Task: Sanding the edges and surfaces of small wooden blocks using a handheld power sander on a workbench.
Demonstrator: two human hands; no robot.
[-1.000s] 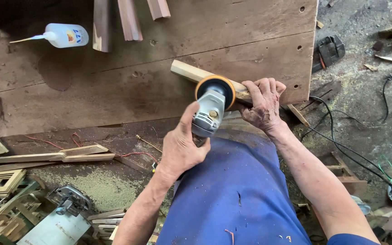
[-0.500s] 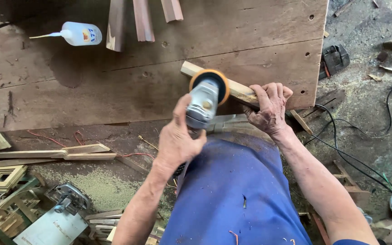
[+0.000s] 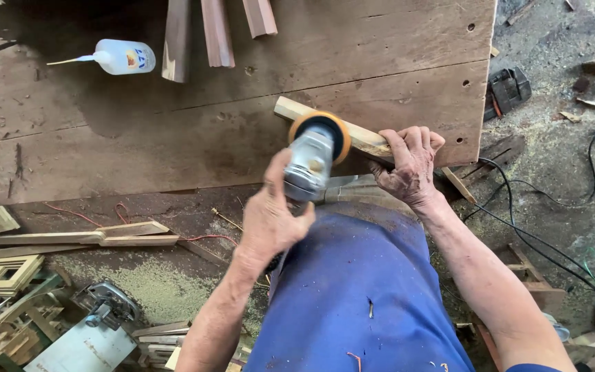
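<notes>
Rough plank workbench (image 3: 105,138), sawdust floor, glue bottle (image 3: 124,56) at far edge. Since a moment ago the grinder (image 3: 313,157) has slid slightly left along the wood strip (image 3: 366,140). Left hand (image 3: 270,217) clamped round grinder body; right hand (image 3: 411,165) pins strip to bench edge.

Both forearms are bare from the wrists back toward the elbows, with no watch, glove or band on either wrist. The left hand (image 3: 270,220) and the right hand (image 3: 411,162) are bare too, with no ring visible on the fingers. Just below the hands lie the bright blue woven cloth trousers (image 3: 359,296), creased, dusted with pale specks and a few thin wood slivers. Behind the right forearm, a dark blue sleeve edge (image 3: 535,368) shows.
</notes>
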